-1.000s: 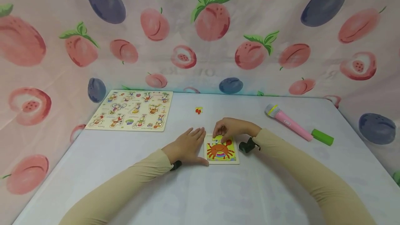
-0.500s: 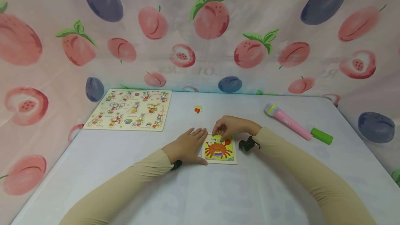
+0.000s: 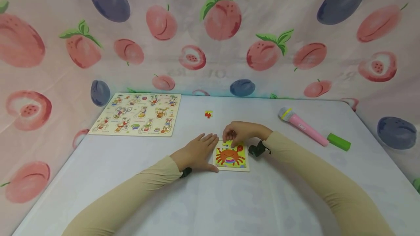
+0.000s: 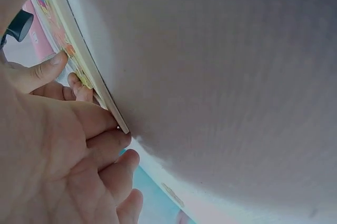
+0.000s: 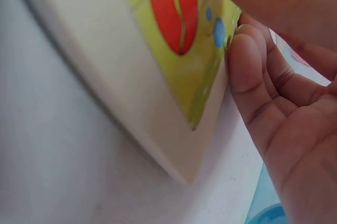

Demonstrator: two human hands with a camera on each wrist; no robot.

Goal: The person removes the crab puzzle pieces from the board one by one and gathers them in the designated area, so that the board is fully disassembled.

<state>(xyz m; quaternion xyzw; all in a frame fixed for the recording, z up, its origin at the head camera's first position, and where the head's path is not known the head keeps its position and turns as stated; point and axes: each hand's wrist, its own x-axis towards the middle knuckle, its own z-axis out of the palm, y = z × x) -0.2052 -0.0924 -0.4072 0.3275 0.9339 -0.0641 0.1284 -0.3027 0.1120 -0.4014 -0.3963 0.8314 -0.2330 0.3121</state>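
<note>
A small square crab puzzle (image 3: 230,158) lies on the white table, an orange crab on yellow inside a pale wooden frame (image 5: 152,98). My left hand (image 3: 197,154) rests beside its left edge with fingers outstretched; the left wrist view shows the fingertips (image 4: 118,140) touching the frame's corner. Over the puzzle's top edge, my right hand (image 3: 244,132) pinches a puzzle piece with bent fingers and thumb. That piece is mostly covered by the fingers, so its fit cannot be told. Beyond the hands lies a loose red and yellow puzzle piece (image 3: 208,114).
A larger wooden puzzle board (image 3: 137,115) with several cartoon figures lies at the back left. To the right are a pink toy microphone (image 3: 305,128) and a green block (image 3: 339,142). A fruit-print cloth (image 3: 213,57) hangs behind the table.
Both hands keep nearly the same place at the crab puzzle. The puzzle has shifted very slightly left against the left hand. The loose piece has not been moved.
</note>
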